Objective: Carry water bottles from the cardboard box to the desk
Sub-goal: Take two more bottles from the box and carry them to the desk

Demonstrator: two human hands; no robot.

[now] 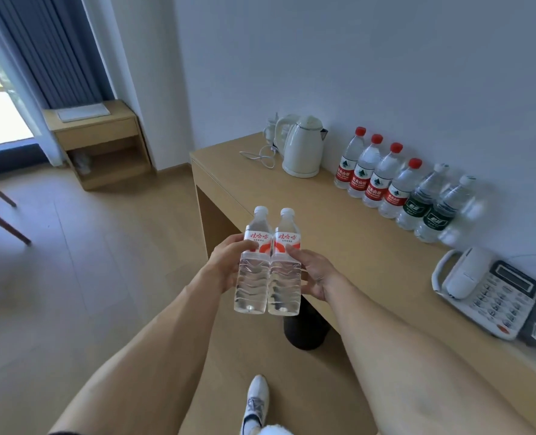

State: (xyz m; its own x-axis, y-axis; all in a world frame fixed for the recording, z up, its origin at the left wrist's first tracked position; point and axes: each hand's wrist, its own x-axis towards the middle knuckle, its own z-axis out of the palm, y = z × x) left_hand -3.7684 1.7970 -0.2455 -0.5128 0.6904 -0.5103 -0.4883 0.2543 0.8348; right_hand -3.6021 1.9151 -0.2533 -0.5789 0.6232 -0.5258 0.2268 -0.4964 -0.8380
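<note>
Beside desk (339, 246), hands (219, 265) (318, 274) each clamped around bottles (252, 262) (285, 265), fingers hidden.

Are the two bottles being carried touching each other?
Touching. The head view shows the left bottle and right bottle pressed side by side, no gap between their bodies.

Text I can actually make out: both held bottles (267, 262) say 娃哈哈 in red on white labels. The four red-capped bottles (373, 171) on the desk's far side have red labels reading 农夫山泉. The green labels (426, 215) to their right are too blurry, same with the phone keys (492, 302).
</note>
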